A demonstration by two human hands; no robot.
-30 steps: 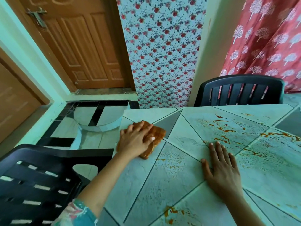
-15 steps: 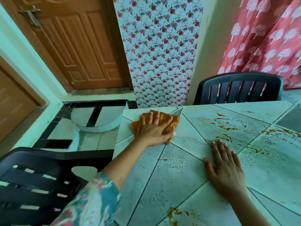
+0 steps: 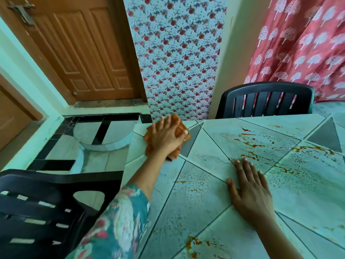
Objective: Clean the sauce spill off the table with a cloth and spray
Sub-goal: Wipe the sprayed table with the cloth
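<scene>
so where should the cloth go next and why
Probably sweep the orange cloth rightward across the table. The left hand presses it at the far left corner, a spot that looks clean, while orange-brown sauce streaks lie just beyond the right hand, which rests flat on the table.

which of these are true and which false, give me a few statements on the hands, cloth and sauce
1. The left hand presses the cloth near the far left corner of the table. True.
2. The right hand holds a spray bottle. False: it lies flat on the table, holding nothing.
3. Sauce streaks lie just beyond the right hand. True.
4. The cloth is blue. False: it is orange.
5. A black chair stands at the table's far side. True.
</scene>
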